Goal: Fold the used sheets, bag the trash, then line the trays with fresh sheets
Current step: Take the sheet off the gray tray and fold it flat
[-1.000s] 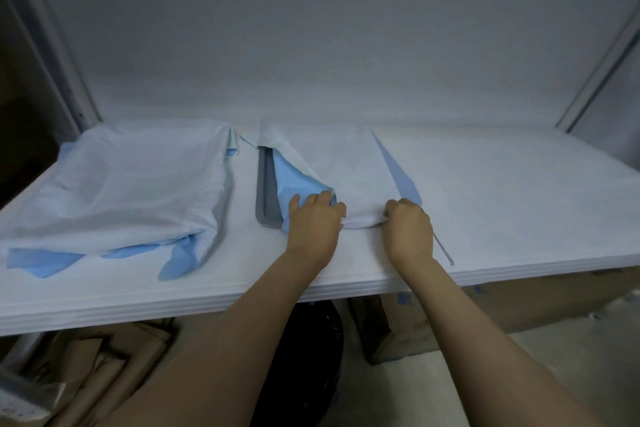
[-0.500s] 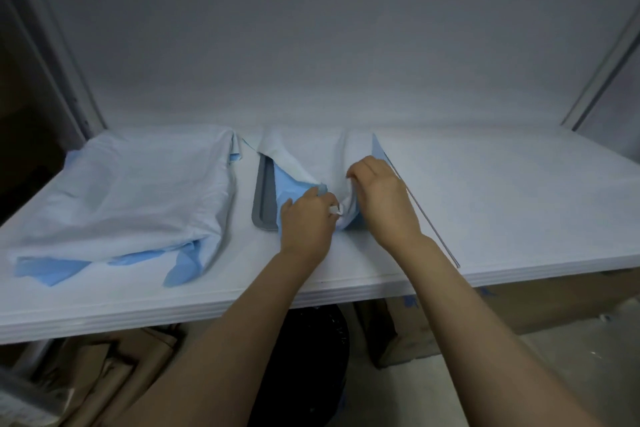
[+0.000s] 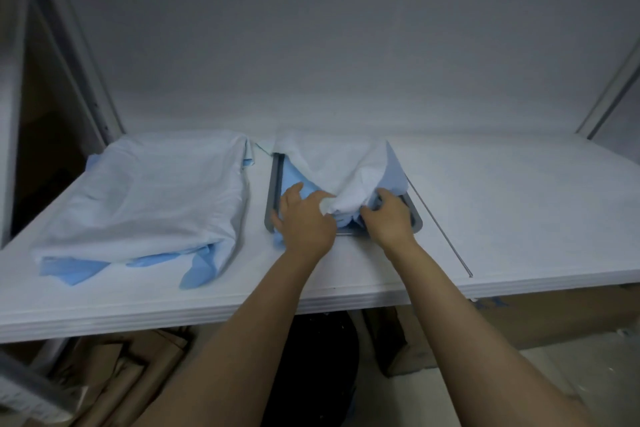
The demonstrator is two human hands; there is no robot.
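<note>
As we look down from the head camera, the left hand (image 3: 304, 222) lies on the used sheet (image 3: 332, 163), its fingers spread over the turned-up blue face at the near left corner of the tray (image 3: 273, 184). The thumb side of that hand meets the bunched white fabric and is hidden there, so we cannot tell whether its grip pinches the sheet or only presses it. The right hand (image 3: 389, 218) has its fingers curled into the same bunch at the tray's near right corner, its grip closed on the sheet. The sheet is gathered up between our two hands, and its far part is still draped across the grey tray, which sits in the middle of the white table (image 3: 502, 218). To the left, just beside the tray, a second sheet (image 3: 156, 198) lies in a loose heap, white side up, with blue edges showing at the front. A thin rod (image 3: 440, 229) lies on the table to the right of the tray. Under the table we see a black bag (image 3: 318, 357), a cardboard box (image 3: 554, 315) with blue print too blurred to read, and loose cardboard pieces (image 3: 121, 367).
</note>
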